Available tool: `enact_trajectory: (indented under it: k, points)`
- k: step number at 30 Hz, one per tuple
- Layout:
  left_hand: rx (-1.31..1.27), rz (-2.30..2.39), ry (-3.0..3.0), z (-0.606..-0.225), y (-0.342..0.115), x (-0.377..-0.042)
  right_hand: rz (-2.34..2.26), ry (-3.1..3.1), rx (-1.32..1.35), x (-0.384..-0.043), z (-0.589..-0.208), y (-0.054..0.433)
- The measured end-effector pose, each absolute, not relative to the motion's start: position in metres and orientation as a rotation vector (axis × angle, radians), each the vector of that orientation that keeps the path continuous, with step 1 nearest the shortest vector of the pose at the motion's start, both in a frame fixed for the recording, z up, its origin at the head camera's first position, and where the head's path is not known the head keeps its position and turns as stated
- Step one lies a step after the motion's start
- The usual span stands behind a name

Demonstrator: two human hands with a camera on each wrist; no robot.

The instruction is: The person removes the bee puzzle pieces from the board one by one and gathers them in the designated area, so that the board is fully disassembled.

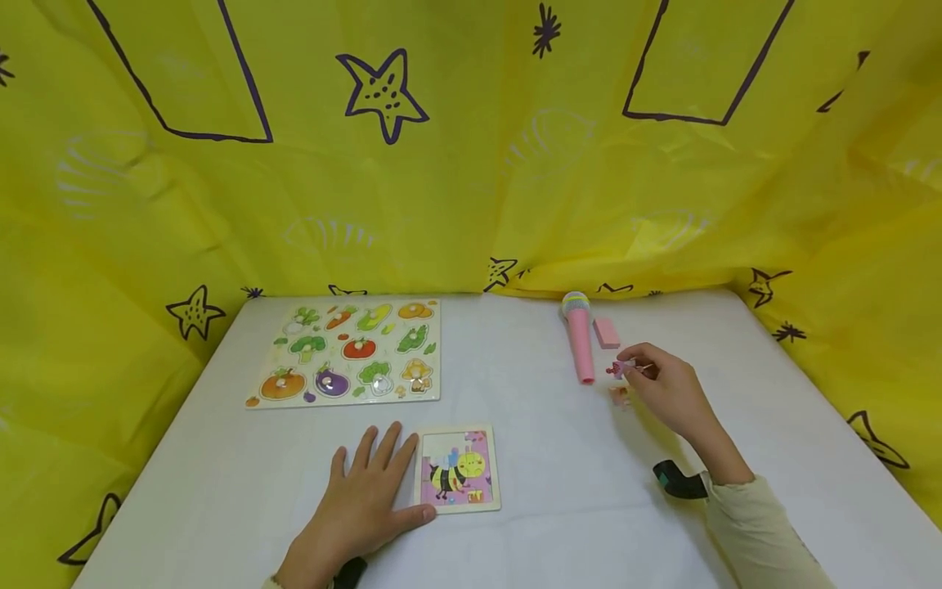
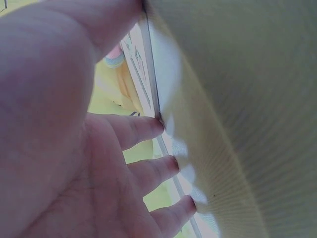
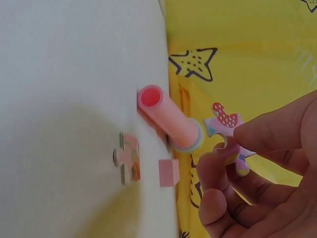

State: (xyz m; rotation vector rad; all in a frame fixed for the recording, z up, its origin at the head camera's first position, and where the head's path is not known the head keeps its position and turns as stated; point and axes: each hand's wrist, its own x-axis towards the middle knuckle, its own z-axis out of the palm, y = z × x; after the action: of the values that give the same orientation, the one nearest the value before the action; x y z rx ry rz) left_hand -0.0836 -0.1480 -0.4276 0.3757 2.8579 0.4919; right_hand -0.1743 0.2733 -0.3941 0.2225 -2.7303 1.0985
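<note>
My right hand (image 1: 666, 388) pinches a small jigsaw piece (image 3: 229, 130), pink with a red dotted patch, between thumb and fingertips above the table. Below it a second jigsaw piece (image 3: 130, 157) lies on the white cloth. My left hand (image 1: 368, 495) rests with fingers spread at the left edge of a framed bee puzzle (image 1: 458, 474); its thumb and index fingertip touch the frame. The puzzle shows a yellow-and-black bee on pink, with a bare pale area at its upper left. In the left wrist view the fingers (image 2: 148, 173) are straight.
A vegetable peg board (image 1: 353, 352) lies at the back left. A pink toy microphone (image 1: 580, 339) and a pink block (image 1: 607, 333) lie at the back right, just beyond my right hand. A yellow patterned curtain (image 1: 441, 188) bounds the table's back and sides.
</note>
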Motion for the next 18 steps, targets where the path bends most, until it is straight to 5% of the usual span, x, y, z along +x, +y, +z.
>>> enact_trajectory:
  k: [18]
  points:
    - [0.37, 0.499, 2.853, -0.427, -0.147, -0.083, 0.968, -2.822, 0.143, -0.182, -0.406, 0.302]
